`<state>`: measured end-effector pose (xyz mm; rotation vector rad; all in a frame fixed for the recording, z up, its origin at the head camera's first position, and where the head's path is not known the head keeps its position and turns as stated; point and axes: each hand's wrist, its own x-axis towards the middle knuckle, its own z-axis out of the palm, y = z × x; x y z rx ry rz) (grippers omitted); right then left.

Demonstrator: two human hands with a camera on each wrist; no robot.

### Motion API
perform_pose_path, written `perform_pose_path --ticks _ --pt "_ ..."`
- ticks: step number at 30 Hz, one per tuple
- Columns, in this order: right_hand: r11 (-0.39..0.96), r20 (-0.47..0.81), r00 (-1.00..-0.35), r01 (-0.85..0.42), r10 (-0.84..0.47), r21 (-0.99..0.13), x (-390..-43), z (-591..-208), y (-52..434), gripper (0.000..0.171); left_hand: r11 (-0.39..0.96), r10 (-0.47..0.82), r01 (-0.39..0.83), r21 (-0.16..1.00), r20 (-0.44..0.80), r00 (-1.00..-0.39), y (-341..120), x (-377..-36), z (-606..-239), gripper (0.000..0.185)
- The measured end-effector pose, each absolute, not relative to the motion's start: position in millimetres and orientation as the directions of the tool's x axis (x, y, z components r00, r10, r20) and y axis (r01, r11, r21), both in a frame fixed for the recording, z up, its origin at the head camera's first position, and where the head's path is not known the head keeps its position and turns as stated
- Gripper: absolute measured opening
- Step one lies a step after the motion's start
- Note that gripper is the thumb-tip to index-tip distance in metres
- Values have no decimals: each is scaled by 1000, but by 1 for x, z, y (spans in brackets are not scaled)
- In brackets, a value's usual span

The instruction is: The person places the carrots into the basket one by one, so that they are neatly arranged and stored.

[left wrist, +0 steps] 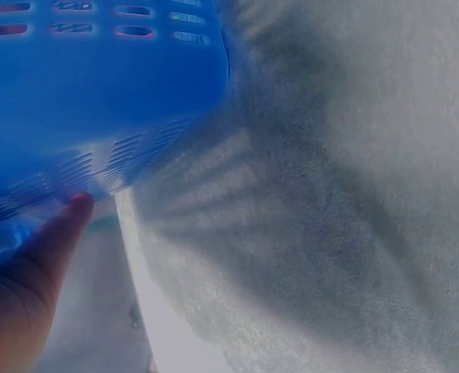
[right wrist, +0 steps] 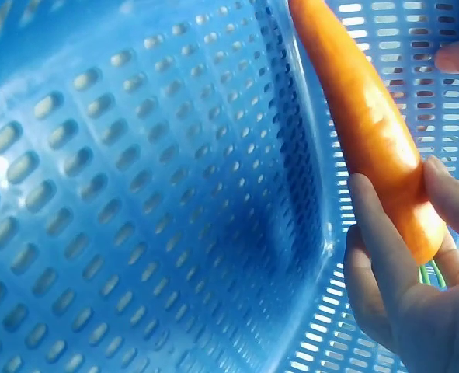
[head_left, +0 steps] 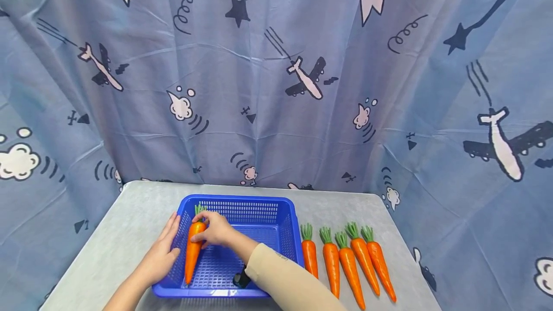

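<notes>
A carrot [head_left: 194,248] with a green top is inside the blue plastic basket [head_left: 224,293], along its left side. My right hand [head_left: 217,228] grips the carrot near its leafy end, thumb on one side and fingers on the other, as the right wrist view shows. The tapered tip points toward the basket's near edge. Against the left rim rests my left hand [head_left: 161,256], fingers extended along it from outside. In the left wrist view its thumb [left wrist: 58,241] lies at the slotted basket wall.
Right of the basket, several more carrots [head_left: 351,268] lie in a row on the pale table [head_left: 129,224], green tops away from me. A small black object [head_left: 241,279] shows by the right sleeve [head_left: 285,272]. A patterned blue curtain [head_left: 259,109] hangs behind the table.
</notes>
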<state>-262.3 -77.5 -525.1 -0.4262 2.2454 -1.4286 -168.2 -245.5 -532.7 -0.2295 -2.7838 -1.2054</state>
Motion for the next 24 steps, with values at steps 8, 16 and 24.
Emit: perform_pose_path --ticks 8,16,24 --pt "451 -216 -858 -20 -465 -893 -260 -528 -80 39 673 93 181 717 161 -983 -245 -169 -534 79" --pt "434 -224 -857 1 -464 -901 -259 -526 -79 39 680 91 184 710 167 -982 -244 -169 -536 80" --pt "527 -256 -823 -61 -507 -847 -257 -530 -81 37 674 92 176 717 154 -984 -243 -168 -533 80"
